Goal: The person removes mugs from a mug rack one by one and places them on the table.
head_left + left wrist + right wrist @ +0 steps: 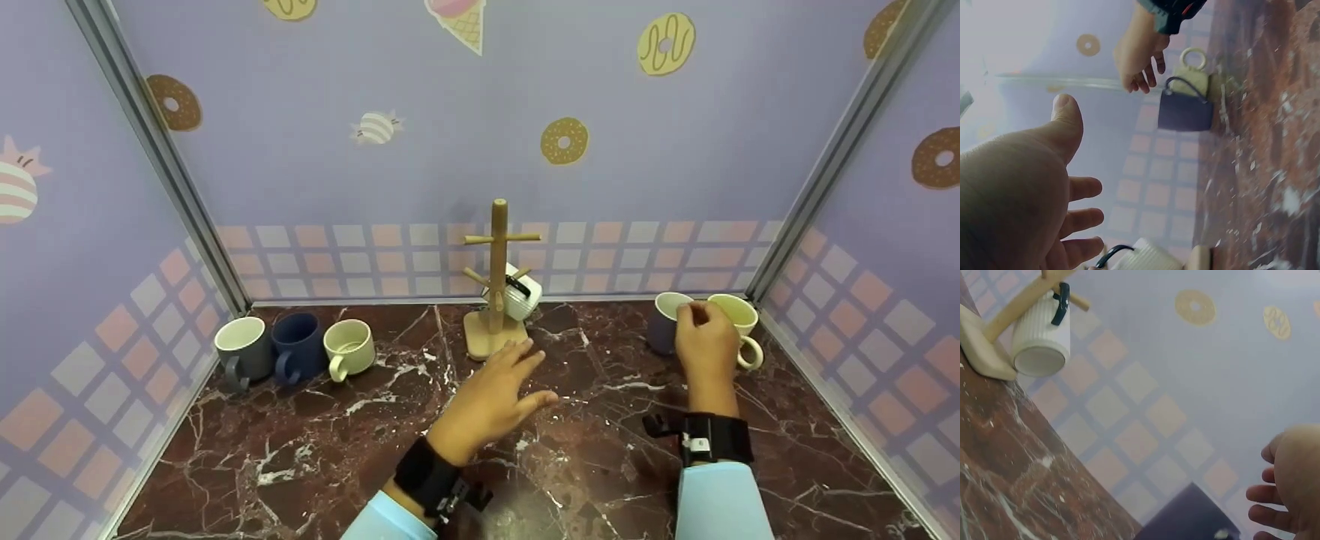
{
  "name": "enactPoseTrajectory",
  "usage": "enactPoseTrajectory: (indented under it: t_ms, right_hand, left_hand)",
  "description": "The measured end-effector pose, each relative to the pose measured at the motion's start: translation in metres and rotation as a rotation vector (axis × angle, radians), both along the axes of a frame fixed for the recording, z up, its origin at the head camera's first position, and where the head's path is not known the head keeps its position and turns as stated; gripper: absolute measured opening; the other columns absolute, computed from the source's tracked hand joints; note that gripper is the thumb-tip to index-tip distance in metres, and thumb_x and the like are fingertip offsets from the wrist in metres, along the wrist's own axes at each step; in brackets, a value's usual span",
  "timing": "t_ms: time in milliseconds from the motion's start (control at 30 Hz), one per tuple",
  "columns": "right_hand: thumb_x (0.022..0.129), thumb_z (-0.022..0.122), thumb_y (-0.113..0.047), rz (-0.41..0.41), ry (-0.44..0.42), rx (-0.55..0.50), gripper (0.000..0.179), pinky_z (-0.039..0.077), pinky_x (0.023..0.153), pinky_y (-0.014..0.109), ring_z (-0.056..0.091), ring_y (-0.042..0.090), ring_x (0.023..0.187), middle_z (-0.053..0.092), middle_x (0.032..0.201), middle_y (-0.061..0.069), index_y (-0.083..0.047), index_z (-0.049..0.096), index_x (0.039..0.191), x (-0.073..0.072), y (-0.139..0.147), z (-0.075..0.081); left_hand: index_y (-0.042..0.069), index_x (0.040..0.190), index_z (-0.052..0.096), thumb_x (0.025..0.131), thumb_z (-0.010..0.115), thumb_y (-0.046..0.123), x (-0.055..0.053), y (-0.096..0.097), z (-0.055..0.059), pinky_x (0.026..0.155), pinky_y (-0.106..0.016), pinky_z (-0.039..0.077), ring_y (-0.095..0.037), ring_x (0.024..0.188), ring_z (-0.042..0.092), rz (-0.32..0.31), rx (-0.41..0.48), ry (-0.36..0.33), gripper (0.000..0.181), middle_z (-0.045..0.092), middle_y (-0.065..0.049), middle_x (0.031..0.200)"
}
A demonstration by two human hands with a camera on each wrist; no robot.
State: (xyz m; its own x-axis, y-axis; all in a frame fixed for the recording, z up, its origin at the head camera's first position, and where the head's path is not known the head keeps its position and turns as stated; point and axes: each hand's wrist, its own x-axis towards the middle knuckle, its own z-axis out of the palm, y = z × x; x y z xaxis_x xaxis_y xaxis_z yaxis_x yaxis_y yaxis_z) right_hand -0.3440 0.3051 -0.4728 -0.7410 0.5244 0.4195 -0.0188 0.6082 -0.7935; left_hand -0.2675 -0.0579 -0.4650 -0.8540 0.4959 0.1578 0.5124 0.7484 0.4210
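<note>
My left hand [487, 401] hovers before the wooden mug tree [498, 270], its fingers spread and holding nothing. On a lower rear peg of the tree hangs a white ribbed mug [1041, 340] with a black handle. At the right, my right hand [706, 346] is over the dark purple mug [660, 334], partly covering it in the head view. Its fingers are loosely bent, and in the left wrist view they look apart from that purple mug [1185, 112]. Behind this hand stands a pale yellow-green mug [739, 315], its handle turned toward the front.
Three mugs stand in a row on the left: a grey one [247, 356], a navy one [300, 352] and a cream one [352, 346]. All rest on the dark red marbled tabletop [315, 457]. Patterned panels [420, 172] close off the back and both sides.
</note>
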Motion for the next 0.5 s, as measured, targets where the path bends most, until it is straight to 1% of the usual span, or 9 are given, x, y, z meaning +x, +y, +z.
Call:
enactPoseTrajectory:
  t_ms: [100,233,300,400,500]
  right_hand:
    - [0.112,0.068,-0.026,0.072,0.023,0.045,0.035,0.054,0.117,0.059,0.071,0.049,0.130,0.079,0.133,0.029,0.003,0.078,0.131,-0.003,-0.011,0.003]
    - [0.113,0.068,-0.027,0.198,0.024,0.149,0.041,0.048,0.126,0.061,0.065,0.051,0.141,0.075,0.141,0.030,0.004,0.076,0.139,-0.006,-0.026,0.007]
    - [0.114,0.069,-0.029,0.256,0.012,0.201,0.042,0.045,0.129,0.064,0.062,0.052,0.145,0.073,0.146,0.030,0.002,0.075,0.142,-0.006,-0.034,0.009]
    - [0.114,0.069,-0.028,0.340,0.009,0.247,0.043,0.043,0.131,0.065,0.060,0.052,0.147,0.071,0.149,0.030,0.001,0.073,0.145,-0.006,-0.047,0.010]
    - [0.114,0.071,-0.024,0.413,0.036,0.270,0.042,0.040,0.134,0.063,0.059,0.052,0.150,0.070,0.152,0.030,0.004,0.072,0.146,-0.005,-0.057,0.011]
  left_hand:
    - [0.021,0.175,0.044,0.108,0.055,0.070,-0.004,-0.011,0.006,0.140,-0.062,0.031,-0.034,0.177,0.024,0.028,0.046,-0.002,0.084,0.025,-0.002,0.190]
    - [0.024,0.176,0.043,0.108,0.055,0.071,-0.010,-0.028,0.015,0.135,-0.071,0.035,-0.038,0.176,0.026,0.074,0.106,0.005,0.084,0.027,-0.003,0.190]
    - [0.022,0.176,0.044,0.109,0.057,0.070,-0.012,-0.036,0.019,0.133,-0.074,0.036,-0.042,0.175,0.027,0.093,0.128,0.020,0.083,0.028,-0.008,0.189]
    - [0.019,0.175,0.046,0.110,0.058,0.067,-0.016,-0.047,0.023,0.133,-0.075,0.036,-0.045,0.174,0.028,0.123,0.146,0.040,0.081,0.029,-0.012,0.188]
    - [0.017,0.176,0.043,0.112,0.057,0.065,-0.019,-0.056,0.026,0.134,-0.074,0.035,-0.045,0.175,0.027,0.156,0.150,0.044,0.081,0.029,-0.013,0.188]
